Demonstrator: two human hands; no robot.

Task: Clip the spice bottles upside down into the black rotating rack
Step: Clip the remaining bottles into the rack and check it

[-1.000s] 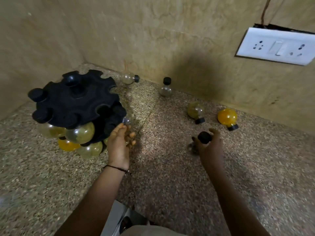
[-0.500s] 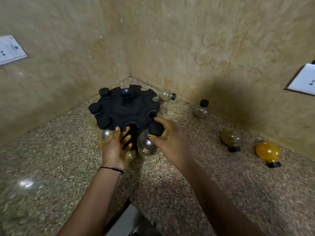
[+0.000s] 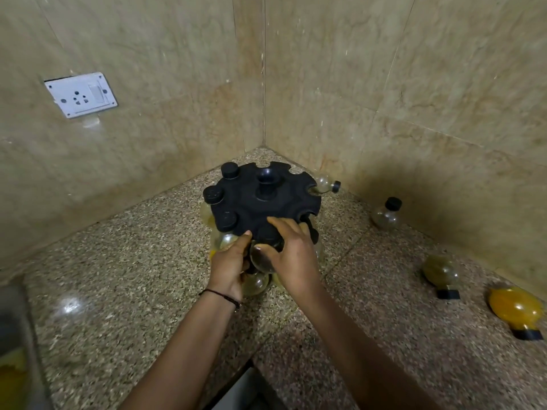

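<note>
The black rack (image 3: 251,202) stands in the corner of the granite counter (image 3: 133,291). At its 6 o'clock edge the right hand (image 3: 293,258) holds a clear bottle (image 3: 262,260). The thumb and curled fingers pinch it around the neck and black cap, and the index finger lies stretched over the top of the rack. The cap is at the mouth of a slot, but I judge it is not clipped in fully. The hand covers this place, so it is not certain. The left hand (image 3: 229,266) is at 7 o'clock of the rack, with the thumb straight and touching the rim. Its other fingers are hidden under the bulb, and I cannot tell if they grip anything.

The rack can turn, so a push a little to the side may rotate the slot away instead of seating the cap. The bulb looks smooth and round, so it may slip down onto the lower bottles. Too much force may rock the rack and loosen the clipped bottles (image 3: 213,195) between 8 and 11 o'clock. A lying bottle (image 3: 325,184) is just beside the rim at 2 o'clock, and a turning rack could knock it and make it roll.
</note>
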